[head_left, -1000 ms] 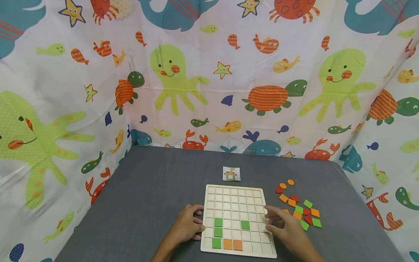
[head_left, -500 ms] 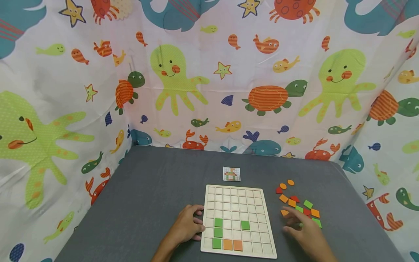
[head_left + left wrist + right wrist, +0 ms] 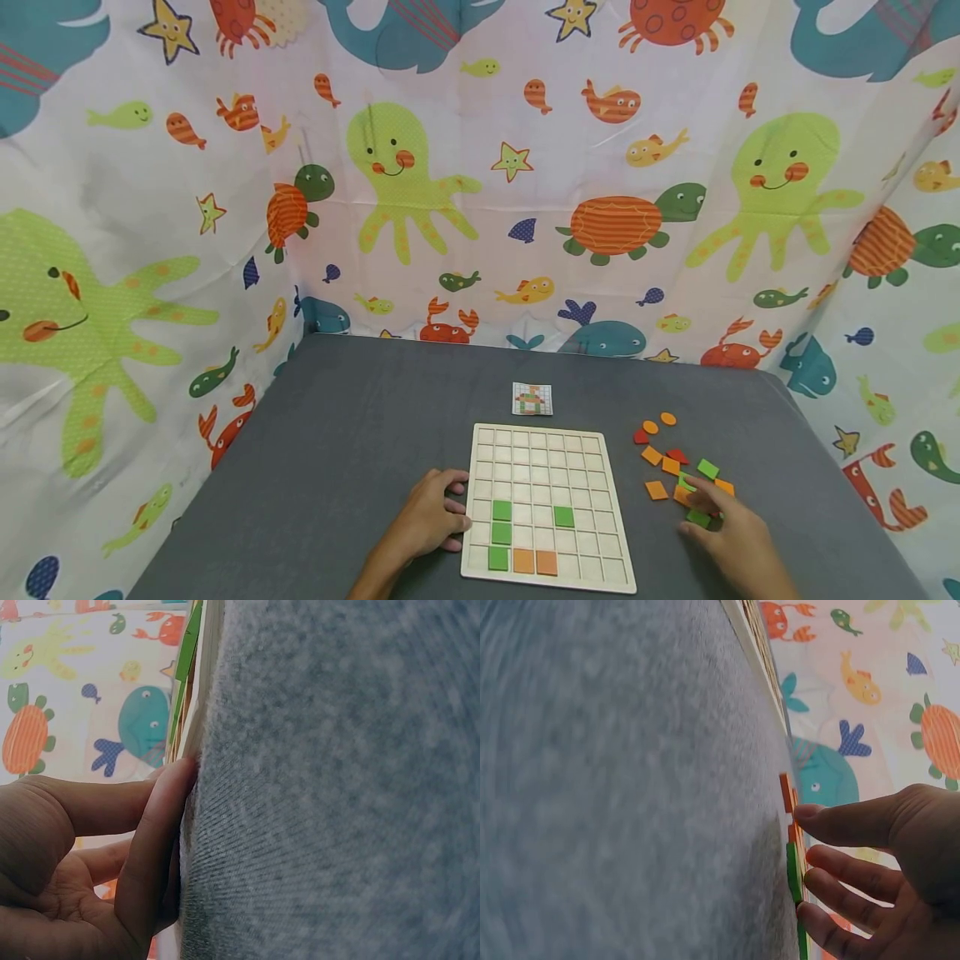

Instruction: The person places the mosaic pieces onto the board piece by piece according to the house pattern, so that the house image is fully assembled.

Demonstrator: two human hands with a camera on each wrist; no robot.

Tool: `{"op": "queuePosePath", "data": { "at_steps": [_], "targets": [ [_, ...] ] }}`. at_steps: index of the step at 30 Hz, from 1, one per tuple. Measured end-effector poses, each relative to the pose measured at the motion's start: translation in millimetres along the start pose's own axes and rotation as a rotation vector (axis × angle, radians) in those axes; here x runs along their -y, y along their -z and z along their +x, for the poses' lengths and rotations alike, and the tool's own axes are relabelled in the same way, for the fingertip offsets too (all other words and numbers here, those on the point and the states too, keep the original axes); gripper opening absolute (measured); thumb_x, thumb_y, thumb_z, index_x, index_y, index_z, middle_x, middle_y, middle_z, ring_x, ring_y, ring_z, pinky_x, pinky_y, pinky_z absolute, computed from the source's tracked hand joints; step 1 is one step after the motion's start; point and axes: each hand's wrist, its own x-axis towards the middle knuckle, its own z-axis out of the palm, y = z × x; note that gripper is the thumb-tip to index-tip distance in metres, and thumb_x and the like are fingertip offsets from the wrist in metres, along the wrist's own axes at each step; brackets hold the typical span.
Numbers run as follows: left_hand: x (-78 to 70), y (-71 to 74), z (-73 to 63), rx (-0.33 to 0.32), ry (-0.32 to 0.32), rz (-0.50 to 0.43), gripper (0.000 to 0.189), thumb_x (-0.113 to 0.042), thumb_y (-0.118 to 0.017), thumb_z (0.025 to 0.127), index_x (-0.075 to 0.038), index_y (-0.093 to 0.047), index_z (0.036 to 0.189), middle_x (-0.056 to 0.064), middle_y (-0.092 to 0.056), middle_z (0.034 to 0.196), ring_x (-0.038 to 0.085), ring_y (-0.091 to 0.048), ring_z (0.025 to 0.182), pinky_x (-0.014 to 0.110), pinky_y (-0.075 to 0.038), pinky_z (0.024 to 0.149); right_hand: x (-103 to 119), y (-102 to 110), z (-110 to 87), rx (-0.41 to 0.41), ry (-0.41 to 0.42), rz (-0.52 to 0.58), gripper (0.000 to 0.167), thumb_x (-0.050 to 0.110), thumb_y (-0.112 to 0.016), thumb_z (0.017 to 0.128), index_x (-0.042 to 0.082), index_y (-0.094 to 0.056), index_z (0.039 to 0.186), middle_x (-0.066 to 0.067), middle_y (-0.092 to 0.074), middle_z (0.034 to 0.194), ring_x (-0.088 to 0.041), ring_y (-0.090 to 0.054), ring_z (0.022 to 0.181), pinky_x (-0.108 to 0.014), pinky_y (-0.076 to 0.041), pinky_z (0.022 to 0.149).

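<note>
A wooden grid board [image 3: 547, 467] lies on the grey cloth, with several green square tiles [image 3: 501, 533] and two orange square tiles [image 3: 536, 562] set in its lower rows. My left hand [image 3: 429, 514] touches the board's left edge with its fingertips, as the left wrist view also shows. Over the loose pile at the right, my right hand [image 3: 738, 533] hovers with fingers apart and gently bent. In the right wrist view its fingertips are right at a green tile [image 3: 793, 874] and an orange tile [image 3: 786, 793]. It partly hides the pile.
A small card [image 3: 532, 399] with a coloured grid pattern lies behind the board. Loose orange round pieces [image 3: 650, 427], red pieces [image 3: 677, 456] and orange and green squares are spread right of the board. A curtain [image 3: 495, 217] with sea animals surrounds the table.
My right hand has moved from the board's right edge rightward to the loose tiles. My left hand and the tiles on the board have stayed put.
</note>
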Motion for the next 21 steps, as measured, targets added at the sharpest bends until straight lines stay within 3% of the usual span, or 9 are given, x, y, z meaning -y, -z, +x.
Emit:
{"op": "queuePosePath", "data": {
  "at_steps": [7,21],
  "targets": [
    [-0.6,0.0,0.0,0.001,0.002,0.002,0.063,0.015,-0.079,0.08,0.002,-0.061,0.139,0.013,-0.053,0.118,0.023,-0.066,0.094,0.037,-0.064,0.052,-8.8,5.4,3.8,0.082,-0.081,0.016,0.076,0.012,-0.093,0.08,-0.004,-0.056,0.144,-0.023,-0.073,0.115,-0.036,-0.069,0.102,-0.066,-0.054,0.093],
    [0.1,0.5,-0.1,0.004,-0.006,-0.005,0.064,0.015,-0.08,0.08,0.002,-0.061,0.139,0.014,-0.054,0.118,0.023,-0.066,0.095,0.037,-0.064,0.053,-16.2,10.9,3.9,0.079,-0.143,-0.017,0.068,0.005,-0.09,0.08,-0.009,-0.058,0.138,-0.017,-0.073,0.101,-0.029,-0.067,0.092,-0.056,-0.059,0.083]
  ]
}}
